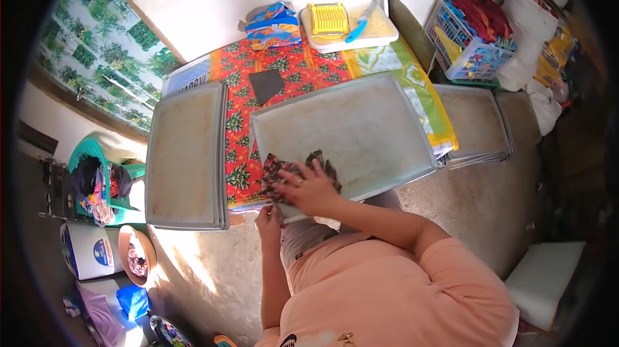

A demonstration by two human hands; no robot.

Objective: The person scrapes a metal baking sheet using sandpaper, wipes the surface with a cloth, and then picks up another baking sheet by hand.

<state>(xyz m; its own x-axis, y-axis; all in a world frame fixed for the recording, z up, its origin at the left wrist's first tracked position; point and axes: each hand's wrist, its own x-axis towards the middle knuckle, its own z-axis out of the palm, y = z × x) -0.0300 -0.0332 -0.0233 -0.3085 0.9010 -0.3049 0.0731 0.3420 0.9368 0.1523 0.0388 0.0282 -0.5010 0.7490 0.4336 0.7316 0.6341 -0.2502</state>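
Observation:
A large metal baking tray (pixel 361 129) lies tilted across the front of the table, its near edge close to my body. My right hand (pixel 308 187) rests flat with fingers spread on a crumpled dark patterned cloth (pixel 274 169), pressing it against the tray's near left part. At the tray's lower left corner, my left hand (pixel 269 219) is closed on the rim; its fingertips are partly hidden. To the left of this tray sits a stack of similar trays (pixel 186 153).
A red and green patterned tablecloth (pixel 238 131) covers the table. At the back stand a blue packet (pixel 273 28) and a white board (pixel 380 31) with a yellow slicer (pixel 329 19) and a blue-handled knife (pixel 358 28). More trays (pixel 474 121) and a clothes basket (pixel 467 44) are right.

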